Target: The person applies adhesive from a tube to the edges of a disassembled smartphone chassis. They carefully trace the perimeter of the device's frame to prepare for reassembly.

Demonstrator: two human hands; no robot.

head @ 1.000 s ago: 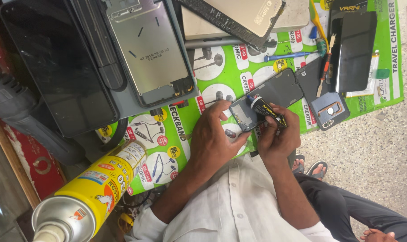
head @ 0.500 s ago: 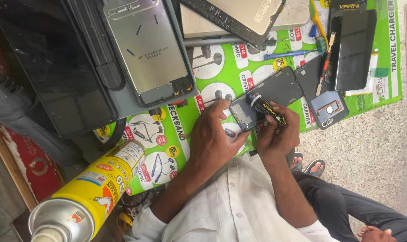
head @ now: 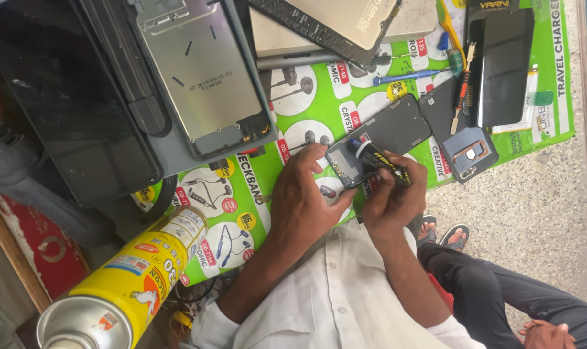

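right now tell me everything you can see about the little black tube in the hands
The tube is small and black with yellow print and a pale nozzle end. It looks like soft plastic or foil. It lies tilted, nozzle toward the upper left, over the lower end of the opened phone; whether the tip touches the phone is hard to tell. The right hand pinches its rear half between its fingers. The left hand holds the phone beside it, above the green mat.

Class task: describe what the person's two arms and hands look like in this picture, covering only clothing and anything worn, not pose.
Both forearms are bare. White shirt sleeves are rolled up near the elbows. The left hand and right hand wear no gloves; no watch, ring or bracelet shows.
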